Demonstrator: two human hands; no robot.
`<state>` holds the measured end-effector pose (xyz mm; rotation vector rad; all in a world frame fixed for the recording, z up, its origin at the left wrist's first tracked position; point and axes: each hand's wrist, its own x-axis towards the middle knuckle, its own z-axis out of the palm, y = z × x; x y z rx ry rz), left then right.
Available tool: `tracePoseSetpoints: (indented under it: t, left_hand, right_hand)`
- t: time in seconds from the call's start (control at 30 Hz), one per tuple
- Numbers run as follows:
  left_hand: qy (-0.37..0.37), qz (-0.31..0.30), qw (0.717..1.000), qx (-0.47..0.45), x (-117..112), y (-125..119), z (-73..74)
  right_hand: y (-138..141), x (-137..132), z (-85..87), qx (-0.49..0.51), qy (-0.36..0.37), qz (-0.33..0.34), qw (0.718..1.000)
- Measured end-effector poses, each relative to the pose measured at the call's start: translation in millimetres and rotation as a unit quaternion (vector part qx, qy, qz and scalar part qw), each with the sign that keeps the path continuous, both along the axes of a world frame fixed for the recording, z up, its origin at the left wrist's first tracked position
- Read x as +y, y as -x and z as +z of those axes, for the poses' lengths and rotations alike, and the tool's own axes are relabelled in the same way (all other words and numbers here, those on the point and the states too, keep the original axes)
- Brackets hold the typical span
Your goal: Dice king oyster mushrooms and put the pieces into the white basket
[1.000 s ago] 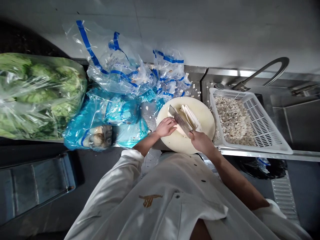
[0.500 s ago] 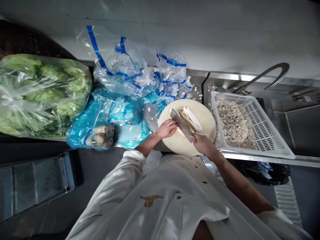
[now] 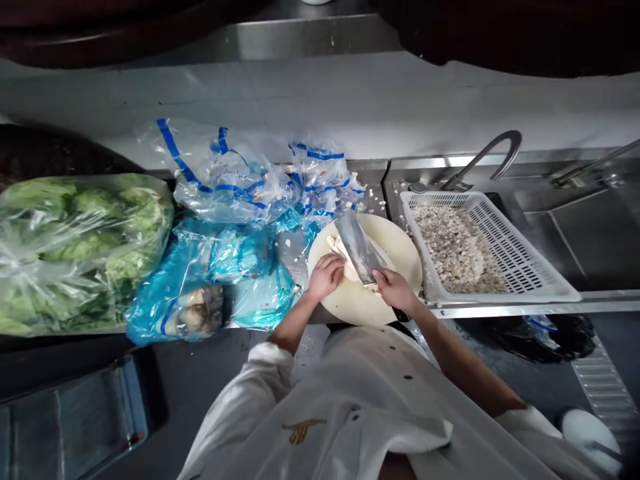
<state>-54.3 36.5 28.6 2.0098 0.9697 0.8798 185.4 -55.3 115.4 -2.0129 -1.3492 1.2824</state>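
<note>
Two bare hands over a round cutting board [image 3: 406, 257], seen in the one view, from the head. Right hand [image 3: 393, 289]: closed around the handle of a broad cleaver [image 3: 359, 247], blade tilted, reaching away across the board. Left hand [image 3: 326, 276]: fingers bent and close together at the left side of some pale pieces [image 3: 349, 271]; whether they pinch any or only steady them, I cannot tell. Pale pieces lie on the board, on both sides of the blade and partly hidden by it. Whether the edge touches them is not visible.

Right of the board, a white basket [image 3: 543, 283] holds a spread of chopped bits [image 3: 450, 247]. Left, crumpled clear bags [image 3: 225, 193] and a blue bag [image 3: 155, 293] crowd the tabletop [image 3: 289, 245].

Risks, my judgement: the bent fingers sit near the blade, so a piece rolling under the stroke could let the edge skid onto a fingertip. Cut faces are likely slick, making that likelier. The board appears to reach the tabletop's front rim; hard pressure on its near side might rock it. Loose crumbs [image 3: 375, 201] beyond suggest scraps scatter easily. The blue bag's near end bulges at the rim; a nudge could drop it.
</note>
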Motion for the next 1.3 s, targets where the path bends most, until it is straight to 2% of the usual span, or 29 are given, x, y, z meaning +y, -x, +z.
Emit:
tracePoseSetpoints:
  t: [0.03,0.07,0.1,0.13,0.2,0.23,0.27,0.3,0.37,0.47,0.53,0.6,0.7,0.77,0.87,0.97,1.07,1.17,1.23,1.3]
  left_hand:
    - [0.044,0.064,0.995,-0.057,-7,-6,4.7]
    - [0.1,0.13,0.978,-0.126,-13,-14,9.4]
    - [0.169,0.178,0.949,-0.198,-18,-23,13.8]
    - [0.246,0.198,0.911,-0.264,-22,-32,17.5]
    - [0.391,0.173,0.832,-0.353,-26,-49,22.3]
    - [0.441,0.149,0.804,-0.369,-25,-55,23.1]
    - [0.47,0.135,0.789,-0.371,-24,-58,22.9]
    - [0.479,0.132,0.789,-0.363,-22,-58,21.8]
    - [0.45,0.159,0.814,-0.33,-20,-50,18.6]
    - [0.359,0.247,0.873,-0.219,-24,-29,14.6]
    - [0.285,0.313,0.901,-0.094,-29,-25,13.3]
    - [0.229,0.359,0.905,0.018,-32,-35,11.2]
    - [0.193,0.381,0.9,0.086,-28,-77,3.7]
    - [0.165,0.4,0.895,0.104,-21,-109,-2.5]
    - [0.135,0.434,0.875,0.169,-14,-146,-8.3]
    - [0.131,0.394,0.862,0.29,-16,-164,-7.3]
    - [0.104,0.294,0.864,0.395,-22,-166,-0.9]
    - [0.081,0.142,0.881,0.445,-21,-147,11.1]
    - [0.058,0.03,0.893,0.446,-15,-125,21.0]
    - [0.039,-0.035,0.896,0.44,-7,-104,29.5]
  right_hand:
    - [-1,-7,3.3,0.077,0.021,-0.039,0.996]
    - [-1,-12,6.0,0.157,0.047,-0.072,0.984]
    - [2,-16,7.8,0.231,0.078,-0.093,0.965]
    - [5,-18,8.6,0.29,0.111,-0.102,0.945]
    - [12,-19,6.9,0.355,0.164,-0.108,0.914]
    - [13,-18,4.9,0.364,0.175,-0.112,0.908]
    - [11,-17,2.8,0.363,0.174,-0.117,0.908]
    - [6,-17,1.0,0.352,0.163,-0.123,0.914]
    - [-16,-17,-0.7,0.286,0.122,-0.132,0.941]
    - [-66,-19,-0.8,0.052,0.045,-0.087,0.994]
    - [-94,-22,-2.7,-0.127,0.022,-0.021,0.991]
    - [-104,-28,-7.1,-0.236,0.033,0.041,0.97]
    - [-83,-37,-13.9,-0.243,0.056,0.114,0.962]
    - [-63,-44,-15.4,-0.176,0.046,0.156,0.971]
    - [-56,-53,-13.7,-0.025,0.052,0.151,0.987]
    - [-87,-60,-13.0,0.05,0.086,0.105,0.989]
    - [-129,-57,-13.7,-0.036,0.063,0.082,0.994]
    - [-158,-40,-12.1,-0.13,0.043,0.111,0.984]
    - [-165,-24,-9.6,-0.161,0.039,0.142,0.976]
    - [-162,-9,-7.1,-0.177,0.036,0.168,0.969]
